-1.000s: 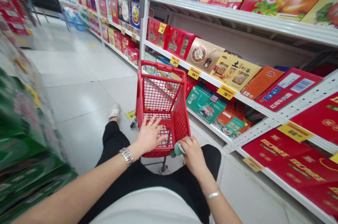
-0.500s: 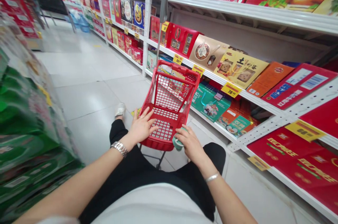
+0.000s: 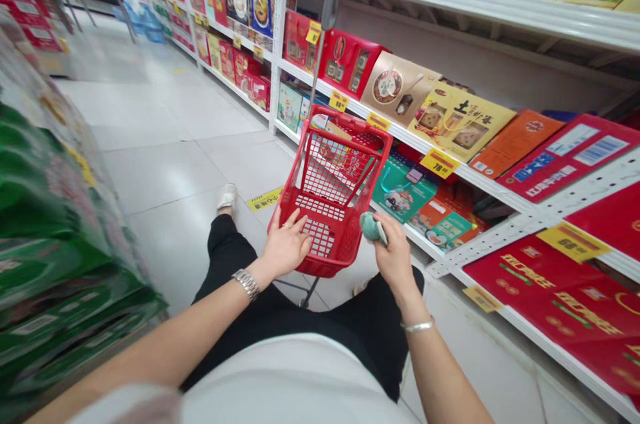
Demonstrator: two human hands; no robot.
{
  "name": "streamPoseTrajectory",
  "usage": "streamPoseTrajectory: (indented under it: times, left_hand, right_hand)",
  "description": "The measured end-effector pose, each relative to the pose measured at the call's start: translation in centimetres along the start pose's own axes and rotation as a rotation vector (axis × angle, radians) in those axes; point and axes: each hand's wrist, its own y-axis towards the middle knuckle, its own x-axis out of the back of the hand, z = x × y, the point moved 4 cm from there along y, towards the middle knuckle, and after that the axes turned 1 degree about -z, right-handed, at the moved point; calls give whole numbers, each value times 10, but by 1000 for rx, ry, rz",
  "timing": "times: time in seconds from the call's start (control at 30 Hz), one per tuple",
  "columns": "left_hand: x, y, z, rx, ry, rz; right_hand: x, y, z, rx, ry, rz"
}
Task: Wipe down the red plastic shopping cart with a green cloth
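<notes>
A small red wheeled shopping basket [image 3: 345, 164] stands tilted in front of my knees, its long grey handle [image 3: 327, 11] rising toward the shelves. My left hand [image 3: 287, 244] rests on the basket's near rim with its fingers spread flat. My right hand [image 3: 393, 251] is beside the basket's right wall, closed around a bunched teal cloth [image 3: 371, 227]. A metal watch sits on my left wrist and a thin bangle on my right.
White shelving [image 3: 450, 4] on the right holds boxed gift sets with yellow price tags [image 3: 439, 162]. Green and red stacked cartons [image 3: 45, 224] line the left. A pale tiled aisle floor [image 3: 165, 144] runs ahead, with a yellow floor sticker [image 3: 265, 199].
The basket tipped and swung rightward toward the shelves. My right hand with the teal cloth lifted from the near rim to the basket's right side. My left hand stayed on the rim.
</notes>
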Motion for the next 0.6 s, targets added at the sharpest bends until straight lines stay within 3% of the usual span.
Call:
streamPoseTrajectory:
  times: [0.07, 0.13, 0.2, 0.27, 0.37, 0.6]
  left_hand:
    - [-2, -2, -1, -7, -12, -5]
    - [-5, -3, 1, -18, -24, 25]
    - [-9, -4, 5, -24, -37, 73]
    - [-10, -5, 11, -28, -47, 103]
    - [-8, -8, 17, -43, -49, 82]
    - [-3, -10, 12, -95, -53, 57]
  right_hand:
    - [-17, 5, 15, 31, 14, 136]
    - [-48, -6, 38, 63, -33, 397]
    - [-76, -24, 59, 59, -199, 612]
    - [-92, -37, 73, 26, -392, 698]
    - [-93, -43, 80, 25, -507, 743]
    - [-59, -50, 60, 136, -504, 759]
